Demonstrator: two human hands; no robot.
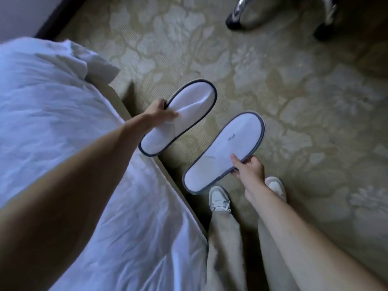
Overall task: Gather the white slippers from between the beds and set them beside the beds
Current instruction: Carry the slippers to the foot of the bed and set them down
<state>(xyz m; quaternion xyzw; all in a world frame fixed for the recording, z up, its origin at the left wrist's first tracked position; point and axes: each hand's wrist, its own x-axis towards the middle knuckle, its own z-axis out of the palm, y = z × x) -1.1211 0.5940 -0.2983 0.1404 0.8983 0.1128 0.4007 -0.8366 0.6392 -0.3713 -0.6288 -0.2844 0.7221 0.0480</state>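
Beside the bed (63, 122), above the patterned carpet (294, 122), two white slippers with dark trim are held in the air, one per hand; the left hand (159, 114) grips the left slipper (184, 114) at its side edge, thumb over the strap, close to the mattress edge; the right hand (249, 171) pinches the right slipper (224, 152) at its rim, just above two pale shoes (219, 199); two chrome chair legs (241, 15) stand at the far end of the carpet.

Patterned carpet (273, 91) bears a white-sheeted bed (63, 122), chrome chair legs (241, 15) and sneakers (219, 198).
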